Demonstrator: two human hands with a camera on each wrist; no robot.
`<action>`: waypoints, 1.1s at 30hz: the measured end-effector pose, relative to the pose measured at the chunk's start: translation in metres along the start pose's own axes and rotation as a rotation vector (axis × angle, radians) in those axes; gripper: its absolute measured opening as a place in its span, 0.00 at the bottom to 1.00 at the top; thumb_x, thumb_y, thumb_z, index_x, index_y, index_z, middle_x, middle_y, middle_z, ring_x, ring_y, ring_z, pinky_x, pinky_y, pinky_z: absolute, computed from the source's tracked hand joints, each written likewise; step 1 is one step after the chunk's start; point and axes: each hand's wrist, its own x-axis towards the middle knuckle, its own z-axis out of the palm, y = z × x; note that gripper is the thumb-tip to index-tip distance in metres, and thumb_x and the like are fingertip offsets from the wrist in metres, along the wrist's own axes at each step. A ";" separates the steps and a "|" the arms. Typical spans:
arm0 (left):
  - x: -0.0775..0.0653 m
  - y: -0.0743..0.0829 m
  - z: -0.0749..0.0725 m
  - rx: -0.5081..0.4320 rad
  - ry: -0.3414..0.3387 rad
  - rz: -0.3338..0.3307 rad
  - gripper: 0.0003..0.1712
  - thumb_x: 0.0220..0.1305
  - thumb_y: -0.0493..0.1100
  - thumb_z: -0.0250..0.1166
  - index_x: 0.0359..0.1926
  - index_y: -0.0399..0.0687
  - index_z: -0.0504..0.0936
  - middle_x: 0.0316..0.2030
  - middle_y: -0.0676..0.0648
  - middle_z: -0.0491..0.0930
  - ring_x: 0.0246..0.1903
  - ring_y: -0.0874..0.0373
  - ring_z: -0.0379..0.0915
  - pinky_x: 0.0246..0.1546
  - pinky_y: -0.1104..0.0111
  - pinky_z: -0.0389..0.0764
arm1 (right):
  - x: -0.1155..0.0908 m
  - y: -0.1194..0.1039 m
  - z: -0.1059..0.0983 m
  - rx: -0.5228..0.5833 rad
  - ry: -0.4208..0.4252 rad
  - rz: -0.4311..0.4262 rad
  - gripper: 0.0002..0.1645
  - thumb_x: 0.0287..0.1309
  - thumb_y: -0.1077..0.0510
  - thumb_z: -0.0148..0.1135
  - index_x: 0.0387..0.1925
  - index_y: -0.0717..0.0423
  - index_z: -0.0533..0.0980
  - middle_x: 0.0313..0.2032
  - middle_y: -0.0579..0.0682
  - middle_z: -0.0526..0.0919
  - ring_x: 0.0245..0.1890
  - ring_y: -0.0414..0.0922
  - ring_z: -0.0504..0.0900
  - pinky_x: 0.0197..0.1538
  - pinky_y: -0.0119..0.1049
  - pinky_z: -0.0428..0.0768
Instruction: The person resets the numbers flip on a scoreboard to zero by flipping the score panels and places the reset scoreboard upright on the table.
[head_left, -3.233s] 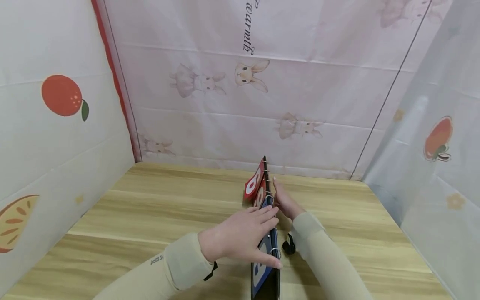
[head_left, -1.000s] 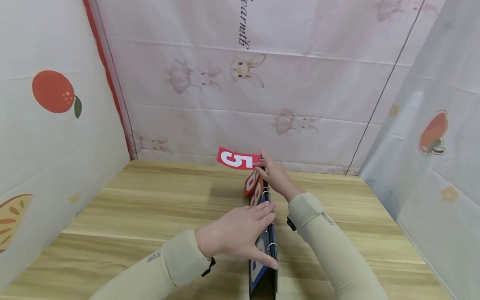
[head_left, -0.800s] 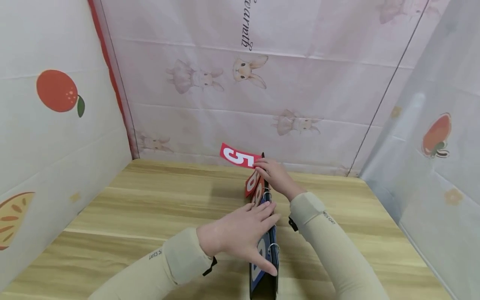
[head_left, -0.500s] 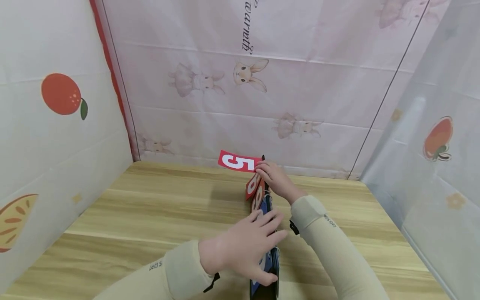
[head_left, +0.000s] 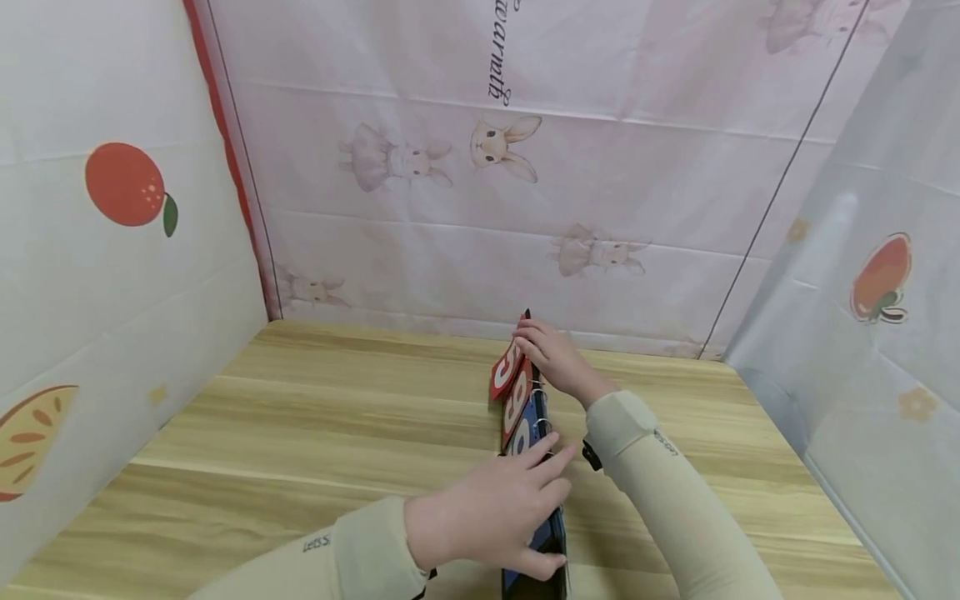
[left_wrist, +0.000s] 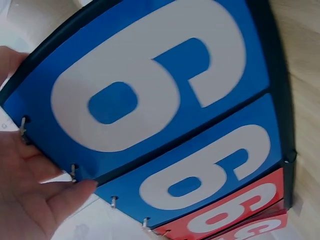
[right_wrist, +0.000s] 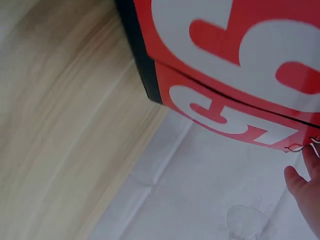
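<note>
Flip scoreboard [head_left: 531,417] is standing upright on the wood-grain table [head_left: 337,417], ringed edge uppermost; taking it as the dial's centre in the head view, its length is running from 6 to 12 o'clock and its numbered face is looking toward 9; from the near end it is showing a blue 9 card [left_wrist: 165,95], a second blue 9 card [left_wrist: 210,165], a red 9 card [right_wrist: 250,60] and, at the 12 o'clock end, a red 5 card [right_wrist: 225,112], whose free edge is jutting out toward 8.

Left hand [head_left: 491,512], its forearm coming in from 8 o'clock, is lying over the near half with relaxed, parted fingers; the fingertips are lying beside the metal rings [left_wrist: 73,172]; I cannot tell how firmly they are touching the board; right hand [head_left: 558,354], its forearm coming from 5 o'clock, is resting bent fingers over the top edge by the 5; one fingertip is meeting a ring there while another digit is standing apart; I cannot tell whether it is pinching anything.

Beyond, at 12 o'clock, a rabbit-printed sheet [head_left: 420,267] is hanging; at 10, a white sheet [head_left: 97,292] is bearing an orange fruit print [head_left: 123,183].
</note>
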 end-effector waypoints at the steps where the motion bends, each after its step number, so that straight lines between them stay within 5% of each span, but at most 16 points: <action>1: 0.001 0.000 0.001 -0.007 -0.002 -0.003 0.29 0.58 0.65 0.53 0.41 0.43 0.77 0.60 0.35 0.68 0.62 0.44 0.58 0.63 0.61 0.62 | -0.001 0.001 0.000 0.025 0.002 0.008 0.21 0.72 0.55 0.40 0.56 0.63 0.70 0.63 0.64 0.64 0.63 0.58 0.61 0.63 0.59 0.61; 5: 0.005 0.001 0.004 -0.014 0.021 0.003 0.30 0.59 0.66 0.53 0.40 0.44 0.79 0.59 0.36 0.69 0.62 0.45 0.59 0.63 0.61 0.62 | -0.006 0.006 0.001 0.184 0.042 0.090 0.24 0.73 0.54 0.37 0.61 0.63 0.64 0.65 0.64 0.60 0.64 0.58 0.57 0.64 0.59 0.58; 10: 0.007 -0.001 0.005 -0.036 0.048 0.017 0.29 0.58 0.65 0.55 0.41 0.45 0.80 0.59 0.37 0.70 0.61 0.45 0.60 0.62 0.61 0.64 | -0.015 0.015 0.002 0.337 0.089 0.346 0.33 0.73 0.47 0.33 0.69 0.64 0.47 0.67 0.67 0.55 0.64 0.61 0.56 0.65 0.59 0.56; 16: 0.006 -0.004 -0.004 -0.061 -0.092 0.014 0.30 0.60 0.65 0.53 0.48 0.46 0.77 0.63 0.38 0.65 0.63 0.43 0.56 0.63 0.60 0.63 | -0.030 0.027 0.015 0.536 -0.191 0.583 0.44 0.67 0.32 0.25 0.71 0.57 0.38 0.71 0.64 0.38 0.65 0.66 0.50 0.61 0.66 0.58; 20: 0.006 -0.005 -0.009 -0.089 -0.172 0.008 0.31 0.60 0.63 0.55 0.53 0.44 0.75 0.64 0.39 0.63 0.65 0.43 0.52 0.64 0.59 0.59 | -0.036 0.030 0.024 0.764 -0.234 0.616 0.41 0.65 0.30 0.22 0.71 0.48 0.45 0.65 0.66 0.58 0.62 0.64 0.59 0.60 0.66 0.60; 24: 0.006 -0.003 -0.006 -0.109 -0.145 0.003 0.31 0.60 0.61 0.56 0.53 0.43 0.74 0.64 0.38 0.63 0.65 0.42 0.50 0.65 0.59 0.58 | -0.038 0.030 0.028 0.861 -0.195 0.623 0.41 0.65 0.29 0.22 0.70 0.47 0.47 0.47 0.63 0.77 0.49 0.56 0.74 0.56 0.59 0.69; 33: 0.005 -0.001 0.002 -0.158 -0.079 -0.003 0.30 0.61 0.61 0.56 0.54 0.44 0.75 0.65 0.39 0.62 0.65 0.43 0.50 0.63 0.60 0.61 | -0.037 0.027 0.028 0.863 -0.113 0.630 0.41 0.66 0.31 0.27 0.63 0.56 0.61 0.40 0.55 0.78 0.39 0.47 0.77 0.49 0.49 0.75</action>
